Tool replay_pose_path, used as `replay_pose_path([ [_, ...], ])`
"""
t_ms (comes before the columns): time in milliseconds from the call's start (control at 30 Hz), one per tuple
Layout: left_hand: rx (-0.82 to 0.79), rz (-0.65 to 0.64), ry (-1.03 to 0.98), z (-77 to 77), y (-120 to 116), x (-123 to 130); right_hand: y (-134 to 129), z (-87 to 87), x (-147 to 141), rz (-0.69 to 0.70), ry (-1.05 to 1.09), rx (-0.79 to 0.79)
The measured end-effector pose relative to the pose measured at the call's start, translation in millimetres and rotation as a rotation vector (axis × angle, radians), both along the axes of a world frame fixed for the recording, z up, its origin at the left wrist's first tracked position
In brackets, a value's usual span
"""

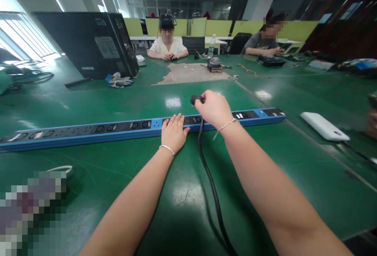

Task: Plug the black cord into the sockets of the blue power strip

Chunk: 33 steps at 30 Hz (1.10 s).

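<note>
A long blue power strip (126, 130) with black and blue sockets lies across the green table. My left hand (173, 131) rests flat on its middle, fingers stretched out over the sockets. Just above the strip, to the right of that hand, my right hand (214, 108) grips a black power plug (195, 99). From the plug a thick black cable (209, 175) runs down toward the table's near edge. The prongs of the plug cannot be made out.
At the left stand a black computer case (88, 44) and a glove (118, 80). A white power bank (324, 125) with a cable lies at the right. Two people sit across the table, near a water bottle (212, 46) and a dark round device (214, 64). A blurred-out object (32, 205) lies at the lower left.
</note>
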<state>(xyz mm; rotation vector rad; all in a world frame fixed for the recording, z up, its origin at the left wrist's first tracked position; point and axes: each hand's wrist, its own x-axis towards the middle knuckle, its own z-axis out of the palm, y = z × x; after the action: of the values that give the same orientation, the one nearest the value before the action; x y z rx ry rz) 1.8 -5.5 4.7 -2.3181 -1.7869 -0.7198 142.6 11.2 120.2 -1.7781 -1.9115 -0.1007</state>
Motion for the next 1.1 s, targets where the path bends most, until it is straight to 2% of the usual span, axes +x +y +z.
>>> replay_pose_path([
  [100,0.015,-0.011,-0.006,-4.0,2,0,12,-12.3,55,-0.104,-0.061,-0.115],
  [200,0.022,-0.011,-0.015,-5.2,2,0,16,-32.6,107,-0.081,-0.131,-0.176],
  [267,0.020,-0.009,-0.020,-4.6,1,0,15,-43.2,129,-0.086,-0.164,-0.203],
  [333,0.017,-0.008,-0.020,-4.0,1,0,13,-48.9,138,-0.099,-0.175,-0.219],
  [600,0.024,0.000,0.007,-4.5,1,0,7,-41.2,124,-0.150,-0.291,-0.263],
  [800,0.012,0.008,0.033,-2.5,0,0,3,-35.7,109,-0.168,-0.374,-0.378],
  [1100,0.011,0.013,0.041,-2.6,0,1,-3,-41.5,96,-0.257,-0.392,-0.418],
])
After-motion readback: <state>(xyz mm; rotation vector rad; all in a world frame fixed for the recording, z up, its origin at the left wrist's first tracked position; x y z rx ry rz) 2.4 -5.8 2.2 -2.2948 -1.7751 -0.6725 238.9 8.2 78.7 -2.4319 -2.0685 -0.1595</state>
